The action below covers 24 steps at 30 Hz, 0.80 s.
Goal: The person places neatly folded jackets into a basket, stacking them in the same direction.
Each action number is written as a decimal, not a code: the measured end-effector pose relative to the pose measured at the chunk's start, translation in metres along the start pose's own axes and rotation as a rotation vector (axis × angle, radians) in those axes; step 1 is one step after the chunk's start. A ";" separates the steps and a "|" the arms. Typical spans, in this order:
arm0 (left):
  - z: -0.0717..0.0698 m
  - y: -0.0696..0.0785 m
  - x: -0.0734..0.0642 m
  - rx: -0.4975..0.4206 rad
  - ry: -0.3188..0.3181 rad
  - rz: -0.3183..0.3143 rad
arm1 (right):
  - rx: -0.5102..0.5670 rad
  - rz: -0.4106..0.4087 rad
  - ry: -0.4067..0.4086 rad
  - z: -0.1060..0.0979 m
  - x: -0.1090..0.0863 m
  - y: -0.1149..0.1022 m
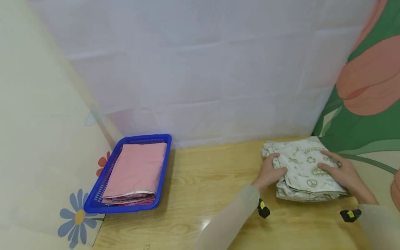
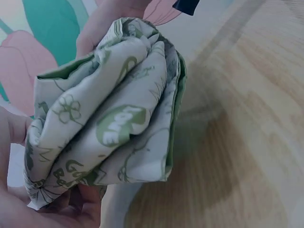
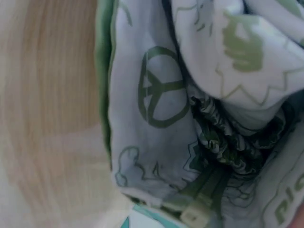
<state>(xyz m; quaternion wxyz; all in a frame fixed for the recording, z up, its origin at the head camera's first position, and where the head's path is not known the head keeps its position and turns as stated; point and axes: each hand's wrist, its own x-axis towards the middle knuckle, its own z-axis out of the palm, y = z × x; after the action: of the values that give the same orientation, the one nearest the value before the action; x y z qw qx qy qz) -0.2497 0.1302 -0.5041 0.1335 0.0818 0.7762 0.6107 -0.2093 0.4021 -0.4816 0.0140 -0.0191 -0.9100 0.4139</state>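
Note:
A folded white cloth bundle [image 1: 304,161] with green print, including peace signs and recycling marks, is held between both hands at the table's right side. My left hand [image 1: 268,172] grips its left edge, thumb on top and fingers tucked beneath. Its right edge is gripped by my right hand [image 1: 343,173], the thumb lying over the top layer. In the left wrist view, the rolled layers of the printed cloth [image 2: 114,118] face the camera, with a shadow on the wood beside them. Gathered elastic [image 3: 223,137] and a zipper pull [image 3: 194,214] show in the right wrist view.
To the left on the wooden table [image 1: 200,180] stands a blue plastic basket [image 1: 165,170] holding folded pink fabric [image 1: 137,166]. A white sheet [image 1: 200,76] hangs along the back. Flower-patterned walls [image 1: 368,80] border both sides.

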 end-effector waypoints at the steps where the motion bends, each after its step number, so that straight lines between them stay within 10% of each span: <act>1: -0.003 0.001 0.000 0.000 -0.007 0.006 | -0.004 0.000 -0.005 0.000 0.000 -0.002; 24: -0.077 0.018 -0.007 0.125 0.034 0.073 | 0.123 -0.052 0.060 0.027 0.007 -0.054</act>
<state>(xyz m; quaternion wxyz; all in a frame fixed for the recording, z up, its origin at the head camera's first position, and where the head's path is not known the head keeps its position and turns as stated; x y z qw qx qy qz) -0.2677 0.0609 -0.4689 0.0928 0.1079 0.8116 0.5667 -0.2190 0.3464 -0.4589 0.0533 -0.0067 -0.8823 0.4676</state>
